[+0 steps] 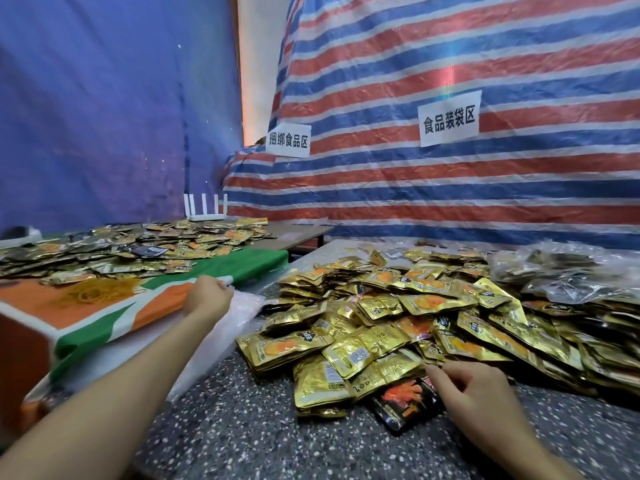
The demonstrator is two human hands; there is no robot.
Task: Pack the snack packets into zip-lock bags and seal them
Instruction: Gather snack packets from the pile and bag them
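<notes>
- Reaches far out with the left hand [207,296], fingers curled over the far edge of the stack of clear zip-lock bags [239,327]; seems to pinch one loose for filling.
- Rests the right hand [464,389] at the near edge of the heap, fingers curled narrow, forefinger tip against a gold packet; cannot tell whether anything is gripped.
- Finds a lone black packet [405,405] just beside that hand, partly under the gold ones.
- Heaps the gold snack packets [398,306] loose on the speckled table [259,427], right beside the bags, probably so both stay within reach; none in a bag at the hands yet.
- Looks like filled clear bags behind the heap at the far right, too blurred to be sure.
- Spreads more packets and yellow rubber bands [100,289] over the neighbouring orange-and-green cloth [41,306].
- Reads 食品装袋区 on the right sign [449,119] above this table and 捆绑食品区 on the left sign [288,142], both on the striped tarp [450,188]: bagging here, bundling there. Packet print too small to read.
</notes>
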